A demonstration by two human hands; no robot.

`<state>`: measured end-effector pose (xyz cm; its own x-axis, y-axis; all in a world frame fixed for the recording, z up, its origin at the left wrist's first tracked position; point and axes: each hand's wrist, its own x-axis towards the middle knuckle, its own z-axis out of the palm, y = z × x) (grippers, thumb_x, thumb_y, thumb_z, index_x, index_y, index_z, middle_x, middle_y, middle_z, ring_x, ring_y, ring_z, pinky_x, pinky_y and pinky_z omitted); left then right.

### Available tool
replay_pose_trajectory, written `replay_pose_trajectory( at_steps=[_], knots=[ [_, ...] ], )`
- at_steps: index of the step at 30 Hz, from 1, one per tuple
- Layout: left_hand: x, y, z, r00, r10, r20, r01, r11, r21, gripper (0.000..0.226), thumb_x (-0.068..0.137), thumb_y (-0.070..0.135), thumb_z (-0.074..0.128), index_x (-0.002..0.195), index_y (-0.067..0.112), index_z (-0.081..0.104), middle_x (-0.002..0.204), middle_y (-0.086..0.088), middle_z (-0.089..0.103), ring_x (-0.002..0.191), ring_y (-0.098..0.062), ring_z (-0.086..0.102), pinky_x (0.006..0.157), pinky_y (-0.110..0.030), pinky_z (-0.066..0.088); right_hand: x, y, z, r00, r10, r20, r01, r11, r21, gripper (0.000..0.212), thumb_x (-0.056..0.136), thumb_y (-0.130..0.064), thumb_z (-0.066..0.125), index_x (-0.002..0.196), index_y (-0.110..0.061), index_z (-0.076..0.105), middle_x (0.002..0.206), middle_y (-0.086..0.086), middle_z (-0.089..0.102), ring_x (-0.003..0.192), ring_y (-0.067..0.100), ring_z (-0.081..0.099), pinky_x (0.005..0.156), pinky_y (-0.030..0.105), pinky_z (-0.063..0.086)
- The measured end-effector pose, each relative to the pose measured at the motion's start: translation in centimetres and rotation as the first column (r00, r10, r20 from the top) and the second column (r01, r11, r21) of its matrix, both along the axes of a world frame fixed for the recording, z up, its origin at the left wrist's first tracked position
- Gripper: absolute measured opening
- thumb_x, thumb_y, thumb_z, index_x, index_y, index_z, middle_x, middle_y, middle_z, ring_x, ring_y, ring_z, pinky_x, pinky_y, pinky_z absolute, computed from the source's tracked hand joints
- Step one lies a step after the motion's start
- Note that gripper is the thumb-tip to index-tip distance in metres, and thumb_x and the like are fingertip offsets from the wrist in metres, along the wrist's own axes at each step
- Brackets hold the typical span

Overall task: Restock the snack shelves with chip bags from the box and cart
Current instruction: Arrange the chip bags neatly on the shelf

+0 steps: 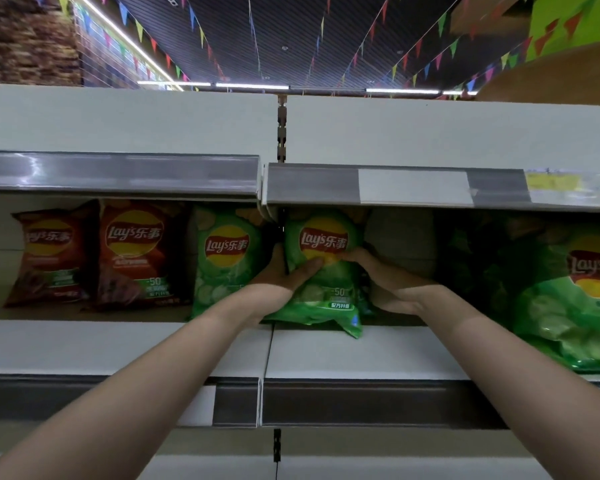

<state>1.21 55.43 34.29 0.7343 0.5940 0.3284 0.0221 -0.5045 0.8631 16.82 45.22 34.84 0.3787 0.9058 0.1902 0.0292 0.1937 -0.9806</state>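
- Green chip bag (326,268) stands tall on the shelf (361,351), top up, logo facing out.
- Left hand (278,278) and right hand (388,282) hold its two sides.
- Another green bag (222,261) stands just left.

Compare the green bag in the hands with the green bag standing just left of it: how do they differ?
The held green bag is gripped on both sides by the left hand and right hand; the left green bag stands untouched. The held bag sits right of the shelf joint, its bottom corner reaching further forward; the left one stands further back, beside the red bags. Both are upright, logo forward.
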Motion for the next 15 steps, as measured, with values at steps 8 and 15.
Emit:
replay_pose_trajectory(
  at_steps=[8, 15],
  knots=[
    [2.5, 1.4, -0.2, 0.939, 0.1, -0.328, -0.053, 0.988, 0.147, 0.083, 0.093, 0.065, 0.03, 0.154, 0.019, -0.002, 0.154, -0.007, 0.034, 0.133, -0.027, 0.044, 0.104, -0.028, 0.032, -0.3, 2.5, 1.3, 0.945, -0.06, 0.322, 0.125, 0.975, -0.186, 0.078, 0.071, -0.058, 0.063, 0.136, -0.02, 0.044, 0.127, 0.001, 0.062, 0.107, 0.015, 0.062, 0.092, 0.032, 0.05],
    [2.7, 1.3, -1.0, 0.93, -0.006, -0.367, 0.029, 0.998, 0.058, 0.086, 0.089, 0.073, 0.03, 0.155, 0.025, 0.005, 0.157, -0.003, 0.027, 0.142, -0.025, 0.031, 0.118, -0.037, 0.023, -0.1, 1.8, 1.0, 0.924, -0.088, 0.373, 0.178, 0.961, -0.213, 0.088, 0.061, -0.06, 0.063, 0.137, -0.019, 0.045, 0.127, 0.004, 0.062, 0.117, 0.021, 0.059, 0.107, 0.039, 0.043]
  ],
)
